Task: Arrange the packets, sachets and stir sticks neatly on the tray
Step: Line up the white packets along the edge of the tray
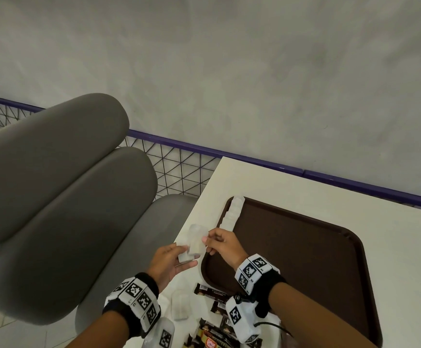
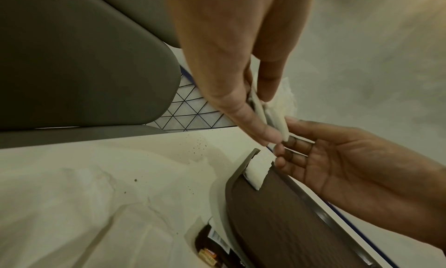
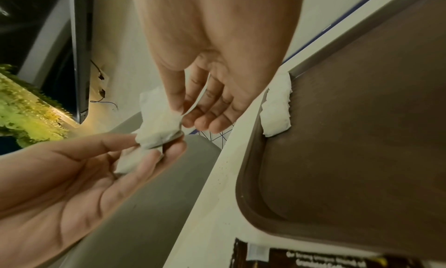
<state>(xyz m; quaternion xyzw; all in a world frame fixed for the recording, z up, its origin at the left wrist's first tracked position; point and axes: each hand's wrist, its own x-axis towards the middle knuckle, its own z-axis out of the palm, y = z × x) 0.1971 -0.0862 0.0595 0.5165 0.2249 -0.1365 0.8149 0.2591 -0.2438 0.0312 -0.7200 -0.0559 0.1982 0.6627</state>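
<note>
Head view shows both hands up over the left edge of the white table (image 1: 292, 187). The left hand (image 1: 170, 262) lies palm up, and a few white sachets (image 1: 188, 256) rest across its loosely bent fingers, with the thumb touching them. The right hand (image 1: 223, 244) pinches the top sachet (image 1: 196, 238) between thumb and first finger. Its other fingers bend softly and hold nothing.

The brown tray (image 1: 304, 259) sits on the table, just right of the hands. A row of white sachets (image 1: 232, 214) lies along the tray's left rim, one after another, each a bit over the next. The rest of the tray floor is bare brown.

Near the person, dark packets (image 1: 212, 292) lie in a messy pile on the table, touching the tray's near left corner. A clear wrapper (image 1: 179, 306) lies beside them; it may hold stir sticks, but it is too blurry to tell.

A grey padded seat (image 1: 53, 197) stands to the left of the table.
</note>
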